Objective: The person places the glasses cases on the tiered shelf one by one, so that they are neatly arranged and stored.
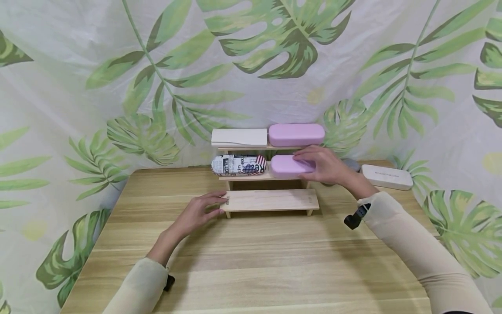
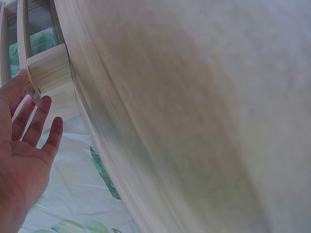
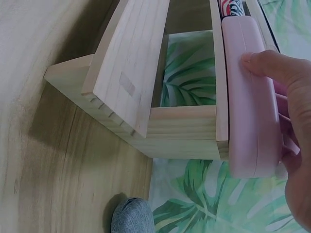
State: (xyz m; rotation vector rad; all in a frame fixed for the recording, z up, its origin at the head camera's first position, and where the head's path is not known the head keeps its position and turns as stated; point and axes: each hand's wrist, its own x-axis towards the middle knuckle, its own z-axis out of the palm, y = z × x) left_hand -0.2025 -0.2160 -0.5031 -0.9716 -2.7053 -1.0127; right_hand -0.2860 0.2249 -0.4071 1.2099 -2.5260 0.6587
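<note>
A pink glasses case (image 1: pixel 288 166) lies on the middle tier of a three-tier wooden stand (image 1: pixel 270 200). My right hand (image 1: pixel 327 165) grips its right end, thumb on the near side in the right wrist view. My left hand (image 1: pixel 200 212) touches the left end of the lowest tier, its fingers extended in the left wrist view. A newspaper-print case (image 1: pixel 238 165) lies left of the held case. On the top tier sit a white case (image 1: pixel 239 137) and another pink case (image 1: pixel 296 134), side by side.
Right of the stand, a white box-like case (image 1: pixel 386 177) rests at the back of the wooden table (image 1: pixel 251 261). A grey fabric case (image 3: pixel 132 215) stands near it, partly hidden by my right hand in the head view. A leaf-print cloth (image 1: pixel 274 96) hangs behind.
</note>
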